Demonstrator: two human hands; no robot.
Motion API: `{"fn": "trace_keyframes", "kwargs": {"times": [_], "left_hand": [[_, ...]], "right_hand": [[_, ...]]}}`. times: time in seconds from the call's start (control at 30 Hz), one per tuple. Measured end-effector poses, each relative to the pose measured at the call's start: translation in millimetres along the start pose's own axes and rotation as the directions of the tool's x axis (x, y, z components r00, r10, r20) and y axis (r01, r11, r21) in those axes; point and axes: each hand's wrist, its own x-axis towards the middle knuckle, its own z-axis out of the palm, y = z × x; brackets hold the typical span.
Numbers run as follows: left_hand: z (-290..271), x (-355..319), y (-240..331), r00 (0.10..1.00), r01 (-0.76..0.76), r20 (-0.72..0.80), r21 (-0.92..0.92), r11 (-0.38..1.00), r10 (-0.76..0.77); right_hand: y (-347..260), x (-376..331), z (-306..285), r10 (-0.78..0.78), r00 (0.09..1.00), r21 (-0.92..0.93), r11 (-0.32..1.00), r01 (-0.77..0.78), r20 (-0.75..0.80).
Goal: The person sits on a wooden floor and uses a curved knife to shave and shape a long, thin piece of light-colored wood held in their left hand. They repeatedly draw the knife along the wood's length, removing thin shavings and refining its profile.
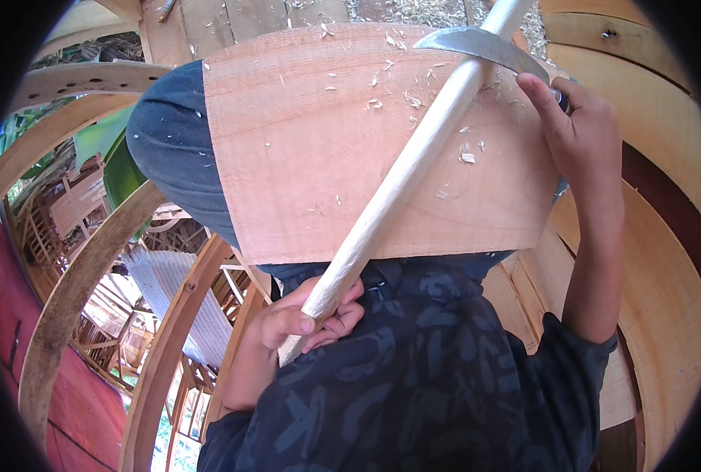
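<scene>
My left hand (311,318) is wrapped round the near end of a pale, whittled wooden pole (398,177). The pole slants up to the right across a board (303,149) on my lap and runs out of view at the top. My right hand (579,118) grips a curved sickle-like knife, its handle mostly hidden by the fingers. The knife's steel blade (476,43) lies across the pole's far part, its tip pointing left. From here I cannot tell how deep the edge touches the wood. Small wood shavings (413,101) are scattered on the board.
Plank walls (626,86) curve up close on my right. More shavings cover the planked floor (248,20) ahead. Curved wooden ribs (83,291) stand on the left, with a corrugated metal sheet (181,295) and green leaves (114,153) beyond them.
</scene>
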Motion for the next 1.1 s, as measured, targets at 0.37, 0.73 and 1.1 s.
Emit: {"fn": "trace_keyframes", "kwargs": {"times": [0.37,0.73,1.1], "left_hand": [[-7,1,-5,0.998,-0.023,0.049,-0.020,1.000,0.024],[-6,-1,-7,1.000,-0.018,0.022,-0.044,0.999,0.018],[-8,2,-4,0.992,0.056,0.119,-0.187,0.981,-0.034]], "right_hand": [[-36,-40,2,-0.219,0.976,-0.009,0.976,0.219,-0.009],[-23,-39,2,-0.168,0.985,0.031,0.985,0.167,0.028],[-25,-34,-11,-0.098,0.993,-0.018,0.995,0.100,0.068]]}}
